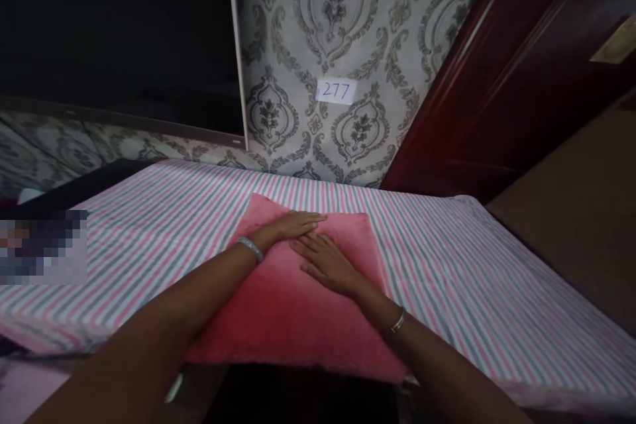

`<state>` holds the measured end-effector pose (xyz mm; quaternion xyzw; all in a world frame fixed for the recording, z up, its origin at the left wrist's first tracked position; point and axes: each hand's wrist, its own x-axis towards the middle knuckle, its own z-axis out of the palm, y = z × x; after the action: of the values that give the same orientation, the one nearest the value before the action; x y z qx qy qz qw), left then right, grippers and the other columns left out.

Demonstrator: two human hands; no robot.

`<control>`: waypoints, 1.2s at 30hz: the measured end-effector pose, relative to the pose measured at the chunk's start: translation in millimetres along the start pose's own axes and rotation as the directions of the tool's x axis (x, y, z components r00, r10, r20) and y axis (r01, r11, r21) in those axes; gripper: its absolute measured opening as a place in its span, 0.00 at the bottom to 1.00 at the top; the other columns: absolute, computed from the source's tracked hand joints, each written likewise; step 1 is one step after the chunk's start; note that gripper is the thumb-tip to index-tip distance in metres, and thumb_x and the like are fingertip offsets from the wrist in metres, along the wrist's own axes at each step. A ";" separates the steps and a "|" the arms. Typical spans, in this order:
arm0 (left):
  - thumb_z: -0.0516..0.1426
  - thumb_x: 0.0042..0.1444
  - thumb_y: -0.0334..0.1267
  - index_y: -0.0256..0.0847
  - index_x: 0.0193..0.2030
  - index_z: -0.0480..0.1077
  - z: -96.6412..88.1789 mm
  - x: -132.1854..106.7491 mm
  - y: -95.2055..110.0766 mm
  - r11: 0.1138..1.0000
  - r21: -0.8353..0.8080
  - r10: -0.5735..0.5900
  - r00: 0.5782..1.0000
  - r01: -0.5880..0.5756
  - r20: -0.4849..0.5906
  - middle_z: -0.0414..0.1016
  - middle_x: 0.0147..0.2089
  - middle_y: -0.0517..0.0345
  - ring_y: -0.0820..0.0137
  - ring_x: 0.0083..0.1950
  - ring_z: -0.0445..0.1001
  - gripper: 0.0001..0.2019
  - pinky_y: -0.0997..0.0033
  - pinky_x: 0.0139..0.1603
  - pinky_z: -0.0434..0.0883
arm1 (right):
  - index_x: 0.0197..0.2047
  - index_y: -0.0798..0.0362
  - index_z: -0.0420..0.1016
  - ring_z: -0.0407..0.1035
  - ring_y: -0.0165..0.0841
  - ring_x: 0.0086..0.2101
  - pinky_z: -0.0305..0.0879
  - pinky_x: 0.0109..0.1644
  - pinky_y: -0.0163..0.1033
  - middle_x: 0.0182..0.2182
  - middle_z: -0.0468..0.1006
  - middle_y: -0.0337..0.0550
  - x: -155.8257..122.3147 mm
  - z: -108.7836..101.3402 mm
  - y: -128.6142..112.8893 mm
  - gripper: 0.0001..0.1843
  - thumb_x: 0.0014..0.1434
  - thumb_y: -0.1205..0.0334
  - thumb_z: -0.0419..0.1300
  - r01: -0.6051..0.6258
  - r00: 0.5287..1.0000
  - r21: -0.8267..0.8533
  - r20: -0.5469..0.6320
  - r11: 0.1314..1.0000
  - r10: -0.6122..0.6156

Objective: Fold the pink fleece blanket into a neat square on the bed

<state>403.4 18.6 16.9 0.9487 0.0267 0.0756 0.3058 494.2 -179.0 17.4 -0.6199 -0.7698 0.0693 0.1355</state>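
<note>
A pink plush cushion lies flat on a striped cloth, its near edge at the front of the table. My left hand rests on the far part of the cushion, fingers stretched out to the right. Just nearer to me, my right hand lies flat on the cushion, fingers pointing up and left. The fingertips of the right hand come close to the left hand; whether they touch I cannot tell. Each wrist wears a silver bracelet. Neither hand grips anything.
A large dark screen hangs at the upper left. Patterned wallpaper behind the table bears a paper label reading 277. A dark red wooden door stands at the right. A blurred-out patch covers part of the left edge.
</note>
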 end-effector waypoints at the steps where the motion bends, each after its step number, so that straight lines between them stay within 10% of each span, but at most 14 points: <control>1: 0.43 0.69 0.52 0.46 0.69 0.63 -0.5 -0.4 0.5 1.000 0.000 -0.005 1.000 0.005 0.003 0.61 0.73 0.55 0.67 0.72 0.60 0.27 0.61 0.72 0.56 | 0.74 0.43 0.52 0.45 0.41 0.70 0.42 0.72 0.59 0.72 0.53 0.44 0.5 -1.0 -0.4 0.30 0.73 0.46 0.44 -0.004 1.000 0.007 0.007 1.000 0.004; 8: 0.43 0.69 0.54 0.46 0.70 0.62 -1.9 -4.3 8.5 0.996 0.086 0.003 1.000 -0.002 -0.006 0.61 0.73 0.55 0.66 0.72 0.59 0.28 0.61 0.73 0.53 | 0.76 0.40 0.40 0.28 0.42 0.73 0.30 0.74 0.61 0.75 0.37 0.38 -47.8 -11.1 -49.0 0.34 0.72 0.47 0.47 0.165 0.968 0.158 0.162 0.974 -0.190; 14: 0.41 0.70 0.53 0.47 0.72 0.58 -6.6 -3.0 19.7 0.974 0.218 -0.078 0.996 0.067 0.042 0.57 0.74 0.53 0.61 0.74 0.55 0.29 0.52 0.74 0.48 | 0.75 0.37 0.44 0.38 0.37 0.72 0.34 0.75 0.54 0.73 0.48 0.37 -114.8 -25.0 -97.3 0.36 0.70 0.46 0.53 0.193 0.943 0.305 0.205 0.933 -0.262; 18: 0.41 0.69 0.55 0.51 0.71 0.60 -12.1 15.6 44.8 0.952 0.295 -0.090 0.996 0.077 0.028 0.53 0.76 0.54 0.56 0.77 0.47 0.28 0.39 0.73 0.37 | 0.73 0.40 0.53 0.48 0.35 0.70 0.41 0.74 0.51 0.70 0.59 0.39 -108.9 -49.5 -76.9 0.30 0.70 0.51 0.53 0.103 0.986 0.270 0.097 0.957 -0.134; 27: 0.40 0.70 0.52 0.45 0.70 0.61 36.9 96.1 51.3 0.974 0.068 0.199 0.961 -0.215 0.193 0.60 0.73 0.56 0.67 0.75 0.55 0.28 0.61 0.74 0.50 | 0.73 0.43 0.54 0.38 0.44 0.72 0.37 0.72 0.64 0.74 0.47 0.44 -66.0 -22.1 11.5 0.32 0.70 0.43 0.50 -0.070 0.997 0.032 0.014 0.997 0.070; 36: 0.40 0.70 0.52 0.49 0.70 0.62 47.0 93.9 41.9 0.978 0.089 0.174 0.975 -0.187 0.137 0.60 0.73 0.61 0.67 0.74 0.55 0.27 0.62 0.74 0.52 | 0.75 0.37 0.43 0.32 0.45 0.72 0.35 0.73 0.63 0.75 0.40 0.37 -106.5 -11.4 -30.9 0.39 0.67 0.43 0.55 0.066 0.996 0.084 0.058 0.994 -0.071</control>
<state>503.8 -33.4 15.7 0.9643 -0.0757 0.0403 0.2503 489.4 -290.2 23.8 -0.5845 -0.7909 0.1152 0.1395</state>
